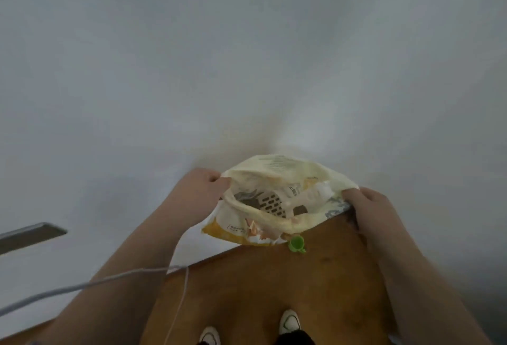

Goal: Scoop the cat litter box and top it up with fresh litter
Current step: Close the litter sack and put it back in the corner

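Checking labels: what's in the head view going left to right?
In order: grey bar → left hand → scoop → green cap → right hand. Left out: bag, which spans hand to hand.

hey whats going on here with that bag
A person is holding a pale yellow bag open by its mouth. The left hand grips one edge and the right hand grips the other. A white slotted scoop lies inside the bag. A small green piece shows just below the bag, over the wooden floor. No litter box is in view.
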`<action>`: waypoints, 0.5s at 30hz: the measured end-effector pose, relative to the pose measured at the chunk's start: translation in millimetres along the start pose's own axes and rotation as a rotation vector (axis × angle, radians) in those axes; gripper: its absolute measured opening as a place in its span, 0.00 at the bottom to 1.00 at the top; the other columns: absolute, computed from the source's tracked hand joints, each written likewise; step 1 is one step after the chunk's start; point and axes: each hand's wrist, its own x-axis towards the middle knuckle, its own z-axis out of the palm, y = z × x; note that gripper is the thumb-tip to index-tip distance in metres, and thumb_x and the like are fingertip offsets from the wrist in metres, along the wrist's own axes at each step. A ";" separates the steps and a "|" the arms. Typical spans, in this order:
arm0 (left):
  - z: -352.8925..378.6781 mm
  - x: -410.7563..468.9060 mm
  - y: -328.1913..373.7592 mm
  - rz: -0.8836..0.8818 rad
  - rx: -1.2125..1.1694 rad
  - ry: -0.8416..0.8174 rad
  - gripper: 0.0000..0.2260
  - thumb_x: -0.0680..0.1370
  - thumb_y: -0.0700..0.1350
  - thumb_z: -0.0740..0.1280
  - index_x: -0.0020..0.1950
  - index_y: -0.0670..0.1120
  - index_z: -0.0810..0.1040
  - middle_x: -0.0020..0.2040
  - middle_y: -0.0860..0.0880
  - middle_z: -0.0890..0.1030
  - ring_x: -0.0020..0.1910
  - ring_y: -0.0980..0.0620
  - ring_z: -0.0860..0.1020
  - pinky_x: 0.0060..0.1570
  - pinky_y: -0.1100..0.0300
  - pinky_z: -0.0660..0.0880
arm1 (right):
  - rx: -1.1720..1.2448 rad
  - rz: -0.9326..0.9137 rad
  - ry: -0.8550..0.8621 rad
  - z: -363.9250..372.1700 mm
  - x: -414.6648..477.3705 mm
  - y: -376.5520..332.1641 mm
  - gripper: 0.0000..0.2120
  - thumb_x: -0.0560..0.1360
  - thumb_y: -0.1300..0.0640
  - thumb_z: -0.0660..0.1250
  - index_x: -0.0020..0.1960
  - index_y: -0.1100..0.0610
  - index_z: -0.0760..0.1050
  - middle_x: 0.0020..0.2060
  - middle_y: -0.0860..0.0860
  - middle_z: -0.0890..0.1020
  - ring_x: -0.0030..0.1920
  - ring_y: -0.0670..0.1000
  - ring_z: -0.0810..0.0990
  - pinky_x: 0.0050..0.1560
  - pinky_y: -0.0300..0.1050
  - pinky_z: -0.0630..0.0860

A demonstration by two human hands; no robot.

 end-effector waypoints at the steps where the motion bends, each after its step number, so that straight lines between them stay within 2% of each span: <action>1: 12.3 3.2 -6.2 -0.045 0.009 0.007 0.16 0.80 0.49 0.62 0.33 0.45 0.71 0.30 0.46 0.70 0.30 0.49 0.68 0.35 0.57 0.62 | -0.057 -0.012 -0.034 2.0 12.8 7.9 0.14 0.77 0.55 0.63 0.37 0.60 0.77 0.23 0.50 0.76 0.26 0.51 0.73 0.32 0.45 0.68; 5: 65.3 13.1 -33.3 -0.233 0.031 0.022 0.17 0.81 0.49 0.60 0.33 0.46 0.73 0.30 0.46 0.73 0.29 0.50 0.70 0.34 0.58 0.65 | -0.210 -0.029 -0.214 10.9 58.9 42.4 0.13 0.78 0.55 0.62 0.38 0.59 0.78 0.31 0.55 0.81 0.31 0.52 0.76 0.35 0.45 0.70; 8: 104.7 25.8 -56.6 -0.337 0.050 -0.019 0.17 0.82 0.49 0.60 0.35 0.47 0.75 0.31 0.47 0.77 0.30 0.50 0.74 0.32 0.59 0.68 | -0.264 0.028 -0.313 24.9 87.8 78.4 0.12 0.80 0.55 0.61 0.42 0.57 0.78 0.32 0.53 0.80 0.32 0.50 0.76 0.33 0.43 0.70; 11: 147.3 47.2 -87.5 -0.419 0.075 -0.050 0.17 0.82 0.49 0.60 0.37 0.43 0.77 0.35 0.43 0.80 0.35 0.45 0.79 0.35 0.56 0.72 | -0.233 0.144 -0.364 51.3 117.2 122.5 0.10 0.79 0.54 0.60 0.46 0.55 0.79 0.38 0.56 0.83 0.34 0.51 0.78 0.36 0.45 0.72; 15: 216.2 77.2 -143.1 -0.543 0.094 -0.127 0.14 0.83 0.48 0.58 0.42 0.45 0.78 0.33 0.47 0.78 0.30 0.50 0.76 0.29 0.61 0.68 | -0.261 0.237 -0.380 97.4 153.4 199.9 0.11 0.79 0.55 0.60 0.52 0.56 0.79 0.43 0.56 0.83 0.42 0.56 0.81 0.40 0.48 0.74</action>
